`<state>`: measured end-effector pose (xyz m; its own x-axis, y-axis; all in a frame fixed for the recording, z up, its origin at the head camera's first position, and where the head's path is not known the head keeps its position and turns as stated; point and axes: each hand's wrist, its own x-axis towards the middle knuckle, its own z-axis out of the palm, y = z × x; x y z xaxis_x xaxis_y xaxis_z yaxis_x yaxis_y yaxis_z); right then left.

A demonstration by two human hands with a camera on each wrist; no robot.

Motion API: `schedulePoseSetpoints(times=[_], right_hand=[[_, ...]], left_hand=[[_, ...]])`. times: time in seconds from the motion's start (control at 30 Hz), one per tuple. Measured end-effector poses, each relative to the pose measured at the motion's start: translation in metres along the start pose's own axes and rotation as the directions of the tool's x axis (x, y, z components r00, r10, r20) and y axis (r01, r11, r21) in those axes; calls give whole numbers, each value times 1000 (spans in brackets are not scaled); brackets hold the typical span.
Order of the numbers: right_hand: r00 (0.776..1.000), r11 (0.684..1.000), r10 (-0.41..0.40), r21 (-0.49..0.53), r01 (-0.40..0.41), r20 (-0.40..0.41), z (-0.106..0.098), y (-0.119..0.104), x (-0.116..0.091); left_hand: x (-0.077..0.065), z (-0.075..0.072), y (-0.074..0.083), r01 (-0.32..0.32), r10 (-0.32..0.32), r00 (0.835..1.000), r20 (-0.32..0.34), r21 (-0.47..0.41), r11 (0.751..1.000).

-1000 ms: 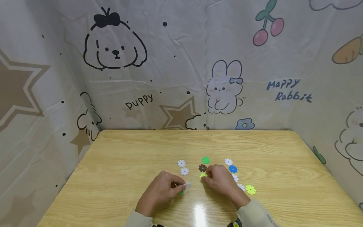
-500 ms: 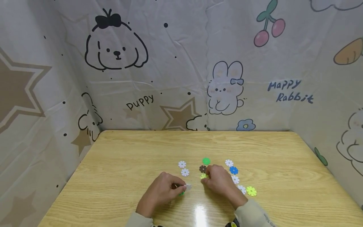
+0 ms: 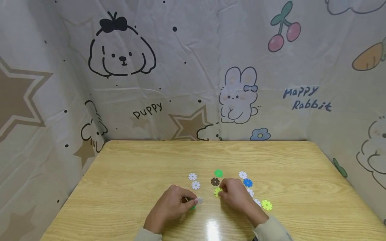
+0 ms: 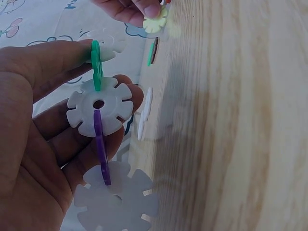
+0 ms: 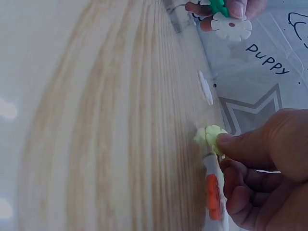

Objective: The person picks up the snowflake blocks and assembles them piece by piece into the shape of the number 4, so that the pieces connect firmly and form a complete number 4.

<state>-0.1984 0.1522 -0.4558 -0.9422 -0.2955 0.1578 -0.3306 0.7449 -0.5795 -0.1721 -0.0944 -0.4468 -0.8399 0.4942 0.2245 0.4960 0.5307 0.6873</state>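
My left hand (image 3: 172, 205) holds a chain of notched plastic discs joined at their slots. In the left wrist view, a green disc (image 4: 97, 67) and a purple disc (image 4: 101, 149) stand edge-on. Between them is a white disc (image 4: 79, 106), and another white disc (image 4: 115, 202) hangs from the purple one. Behind the green disc, a further white disc (image 4: 114, 44) shows at the upper end. My right hand (image 3: 236, 194) pinches a yellow disc (image 5: 211, 134) between thumb and fingers, tilted up at the tabletop. Its far edge is hidden by the fingers.
On the wooden table (image 3: 135, 160) lie two white discs (image 3: 195, 185), a green disc (image 3: 218, 173) and a brown disc (image 3: 215, 181). To the right are a blue disc (image 3: 248, 182), several white ones and another yellow disc (image 3: 266, 205). An orange disc (image 5: 213, 197) lies beside my right hand.
My right hand has shifted slightly with the yellow disc, drawing it a little away from the brown disc; more of it shows. My left hand stays about still with its chain.
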Motion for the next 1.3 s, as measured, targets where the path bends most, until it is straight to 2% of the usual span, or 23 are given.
schedulePoseSetpoints(times=[0.3, 0.57, 0.8, 1.3], right_hand=[[998, 999, -15, 37, 12, 57, -5, 0, -9], [996, 988, -34, 156, 20, 87, -7, -1, -14], [991, 953, -25, 304, -17, 133, -10, -7, -16], [989, 889, -22, 455, -47, 146, -13, -18, -18]], left_hand=[[-2, 2, -1, 6, -6, 1000, 4, -12, 1000], [-3, 2, -1, 9, -9, 1000, -3, -20, 1000], [-2, 3, 1, -35, 34, 999, -32, -10, 999], [3, 6, 7, -63, 64, 998, -26, 16, 998]])
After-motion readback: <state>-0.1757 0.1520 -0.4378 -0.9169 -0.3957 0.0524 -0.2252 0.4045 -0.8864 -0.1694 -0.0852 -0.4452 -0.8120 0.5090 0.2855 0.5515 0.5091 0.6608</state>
